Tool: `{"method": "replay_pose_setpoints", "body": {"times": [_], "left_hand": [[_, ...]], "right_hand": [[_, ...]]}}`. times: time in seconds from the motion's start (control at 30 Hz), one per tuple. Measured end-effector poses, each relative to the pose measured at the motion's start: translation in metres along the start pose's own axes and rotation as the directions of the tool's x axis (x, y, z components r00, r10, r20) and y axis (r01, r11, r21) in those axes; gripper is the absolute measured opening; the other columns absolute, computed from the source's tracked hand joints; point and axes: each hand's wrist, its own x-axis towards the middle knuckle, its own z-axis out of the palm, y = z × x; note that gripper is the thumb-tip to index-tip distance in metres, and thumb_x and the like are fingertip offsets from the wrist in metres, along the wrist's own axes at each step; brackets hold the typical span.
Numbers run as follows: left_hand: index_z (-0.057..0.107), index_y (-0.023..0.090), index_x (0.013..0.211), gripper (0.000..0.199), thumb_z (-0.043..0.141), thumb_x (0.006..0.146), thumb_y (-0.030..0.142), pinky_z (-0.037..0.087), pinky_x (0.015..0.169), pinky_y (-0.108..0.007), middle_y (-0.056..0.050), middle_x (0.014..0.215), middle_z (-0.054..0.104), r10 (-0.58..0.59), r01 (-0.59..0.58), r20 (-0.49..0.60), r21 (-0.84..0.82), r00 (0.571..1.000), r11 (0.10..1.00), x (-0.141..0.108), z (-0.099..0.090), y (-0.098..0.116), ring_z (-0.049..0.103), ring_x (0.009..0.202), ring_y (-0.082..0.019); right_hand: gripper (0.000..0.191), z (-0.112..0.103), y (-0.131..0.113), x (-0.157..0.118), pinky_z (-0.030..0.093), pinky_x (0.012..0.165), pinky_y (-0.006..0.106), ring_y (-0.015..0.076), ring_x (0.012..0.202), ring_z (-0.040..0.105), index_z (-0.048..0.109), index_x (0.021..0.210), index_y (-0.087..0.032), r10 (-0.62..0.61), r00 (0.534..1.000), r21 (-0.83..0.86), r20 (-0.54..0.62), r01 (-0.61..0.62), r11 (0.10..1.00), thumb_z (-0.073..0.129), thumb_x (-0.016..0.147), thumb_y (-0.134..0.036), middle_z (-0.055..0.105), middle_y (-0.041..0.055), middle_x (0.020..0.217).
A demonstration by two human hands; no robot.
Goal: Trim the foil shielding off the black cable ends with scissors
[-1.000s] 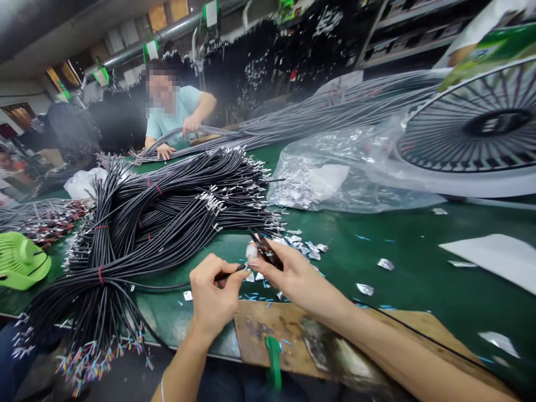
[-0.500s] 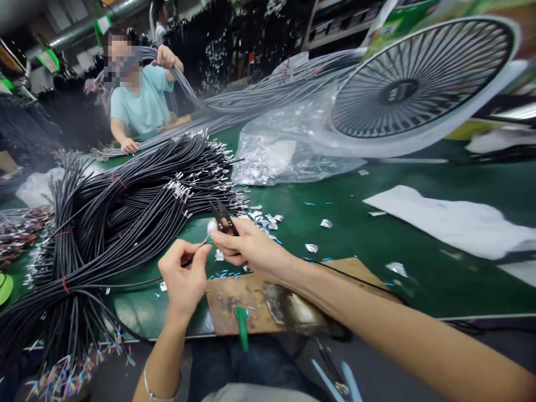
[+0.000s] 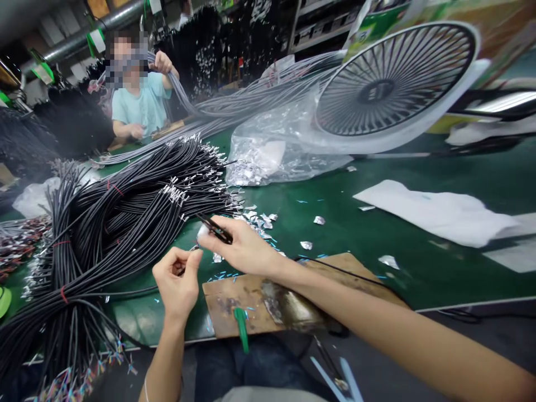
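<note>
My left hand [image 3: 178,276] is closed, thumb against forefinger, on the stripped end of a black cable [image 3: 144,291] that runs in from the left. Dark thread snips [image 3: 218,229] lie in my closed right hand [image 3: 245,243], blades pointing up and left. Something white [image 3: 204,231] covers a fingertip of this hand, close to the cable end. The tips of both hands nearly meet over the green table; the exact contact at the wire is too small to make out. A large heap of black cables [image 3: 138,206] with silvery ends lies to the left.
Foil scraps [image 3: 306,245] and blue bits dot the green table [image 3: 326,195]. Near me lies a stained board [image 3: 226,296] with a green strip [image 3: 241,329]. Beyond are a plastic bag [image 3: 268,145], a fan [image 3: 397,84] and a person [image 3: 140,106] holding grey cables. White sheets [image 3: 435,209] lie right.
The snips have tilted from steep to flatter, pointing more left. My right hand has moved slightly left with them. The other person's lower hand has drawn back from the grey cables.
</note>
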Motion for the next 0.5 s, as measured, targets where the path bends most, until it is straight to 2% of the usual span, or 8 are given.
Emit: {"method": "replay_pose_setpoints", "body": {"times": [0.03,0.17,0.2,0.27,0.33,0.37,0.43,0.5], "left_hand": [[0.053,0.014,0.056,0.028,0.065,0.074,0.032,0.032,0.043,-0.016,0.005,0.048,0.048,0.017,-0.017,0.003,0.017,1.0,1.0,-0.001,0.0,0.0,0.041,0.044,-0.006],[0.056,0.014,0.057,0.027,0.066,0.073,0.033,0.035,0.045,-0.017,0.004,0.051,0.052,0.069,-0.07,0.007,0.085,0.998,0.994,-0.002,0.001,0.0,0.045,0.047,-0.007],[0.056,0.014,0.058,0.026,0.065,0.074,0.033,0.035,0.045,-0.017,0.004,0.051,0.052,0.078,-0.078,0.008,0.088,0.997,0.993,-0.002,0.001,0.0,0.045,0.047,-0.007],[0.056,0.014,0.058,0.026,0.064,0.075,0.033,0.035,0.046,-0.017,0.004,0.051,0.053,0.095,-0.097,0.02,0.085,0.995,0.992,-0.002,0.001,0.0,0.046,0.047,-0.007],[0.055,0.015,0.057,0.028,0.062,0.077,0.033,0.034,0.045,-0.017,0.004,0.05,0.051,0.104,-0.106,0.029,0.093,0.994,0.99,-0.002,0.002,0.001,0.044,0.046,-0.007],[0.054,0.015,0.056,0.029,0.061,0.077,0.033,0.033,0.044,-0.016,0.004,0.049,0.049,0.102,-0.104,0.027,0.105,0.994,0.989,-0.002,0.003,0.001,0.043,0.046,-0.006],[0.052,0.015,0.055,0.03,0.06,0.078,0.033,0.031,0.042,-0.017,0.005,0.047,0.046,0.097,-0.099,0.019,0.134,0.995,0.986,-0.003,0.006,0.003,0.04,0.044,-0.006],[0.053,0.015,0.055,0.029,0.06,0.077,0.032,0.03,0.041,-0.017,0.005,0.046,0.046,0.096,-0.098,0.017,0.139,0.995,0.985,-0.003,0.01,0.006,0.039,0.042,-0.006]], "right_hand": [[0.028,0.001,-0.001,-0.001,0.029,0.051,0.024,0.0108,0.054,0.036,0.048,0.065,-0.017,0.003,1.0,0.012,0.024,-0.004,1.0,0.054,0.075,-0.042,0.042,-0.0026,0.058],[0.024,0.001,-0.001,-0.001,0.028,0.048,0.022,0.0094,0.051,0.034,0.048,0.063,-0.016,0.065,0.998,0.117,-0.012,-0.063,0.991,0.059,0.068,-0.037,0.041,-0.0039,0.055],[0.025,0.001,-0.001,-0.001,0.027,0.047,0.022,0.0089,0.049,0.033,0.048,0.063,-0.017,0.089,0.996,0.17,0.024,-0.092,0.981,0.059,0.068,-0.039,0.039,-0.0047,0.053],[0.03,0.001,0.001,-0.001,0.024,0.043,0.021,0.0082,0.044,0.029,0.046,0.066,-0.018,0.14,0.976,0.283,0.167,-0.184,0.941,0.059,0.068,-0.045,0.034,-0.0071,0.049],[0.031,0.002,0.001,-0.001,0.023,0.042,0.022,0.0086,0.042,0.027,0.044,0.069,-0.019,0.143,0.958,0.304,0.247,-0.217,0.928,0.054,0.071,-0.048,0.031,-0.0078,0.048],[0.027,0.003,0.001,-0.002,0.024,0.043,0.023,0.0094,0.043,0.028,0.043,0.068,-0.019,0.118,0.971,0.255,0.206,-0.17,0.952,0.052,0.072,-0.045,0.032,-0.0067,0.049],[0.016,0.006,-0.001,-0.004,0.027,0.049,0.025,0.0119,0.051,0.034,0.041,0.065,-0.019,-0.016,1.0,0.04,0.021,0.015,0.999,0.048,0.074,-0.031,0.038,-0.0021,0.056],[0.008,0.007,-0.004,-0.007,0.028,0.054,0.027,0.0141,0.058,0.037,0.04,0.065,-0.019,-0.192,0.97,-0.191,-0.146,0.163,0.968,0.045,0.071,-0.019,0.042,0.0021,0.065]]}}
